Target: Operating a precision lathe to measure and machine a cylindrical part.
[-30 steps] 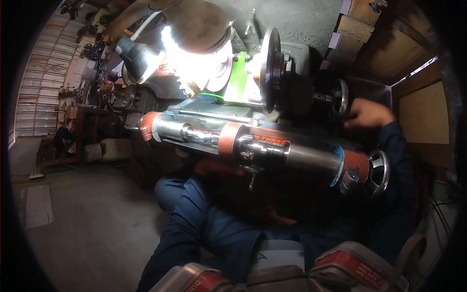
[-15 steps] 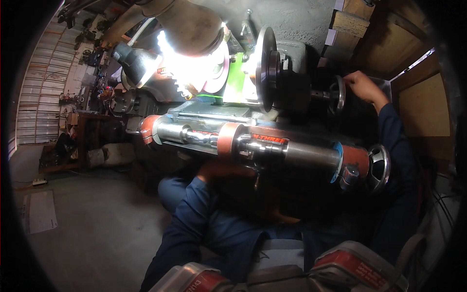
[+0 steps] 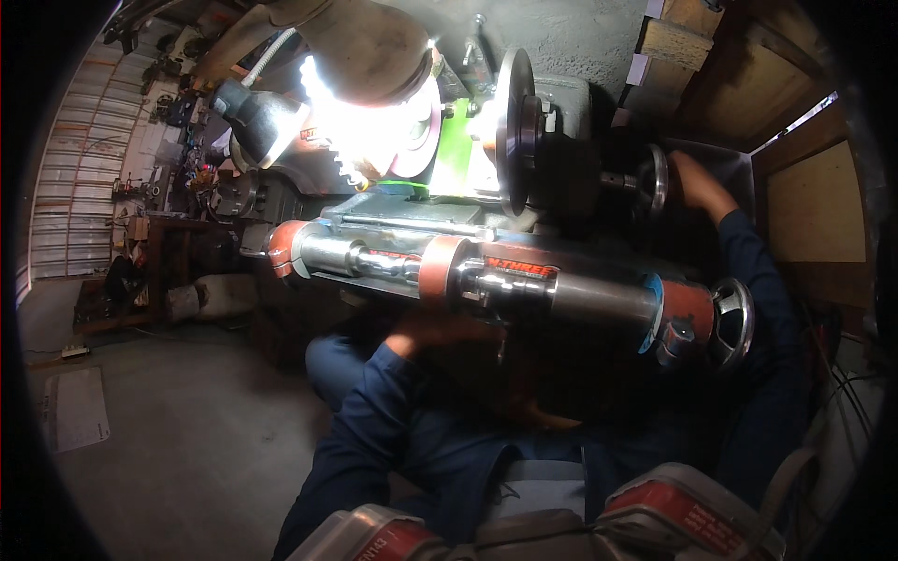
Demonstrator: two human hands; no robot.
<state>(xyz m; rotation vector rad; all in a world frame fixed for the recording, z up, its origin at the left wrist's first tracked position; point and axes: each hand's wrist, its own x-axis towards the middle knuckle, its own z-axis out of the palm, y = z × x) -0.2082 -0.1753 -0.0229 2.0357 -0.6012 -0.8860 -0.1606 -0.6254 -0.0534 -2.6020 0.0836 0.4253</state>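
My right hand (image 3: 700, 184) is at the far right, with its fingers at the rim of a metal handwheel (image 3: 658, 178); the fingertips sink into shadow there. That wheel's shaft leads left toward a large round steel disc (image 3: 511, 133). Below the long machine body my left hand (image 3: 440, 331) reaches in from the left, its dim fingers at a small crank handle (image 3: 502, 348). Above it lies a bright steel cylinder (image 3: 603, 301) with red-orange collars (image 3: 441, 271). A second handwheel (image 3: 733, 323) sits at the cylinder's right end.
A glaring work lamp (image 3: 262, 122) lights a grinding wheel (image 3: 421, 131) and a green strip (image 3: 451, 154) behind the cylinder. Wooden panels (image 3: 814, 201) stand at the right. Cluttered shelves and a white board (image 3: 77, 409) on the floor are at left. A respirator's filters (image 3: 673, 510) fill the lower edge.
My right hand has moved down along the far handwheel's rim. My left hand and the crank handle have shifted slightly right. The machine appears a little further right.
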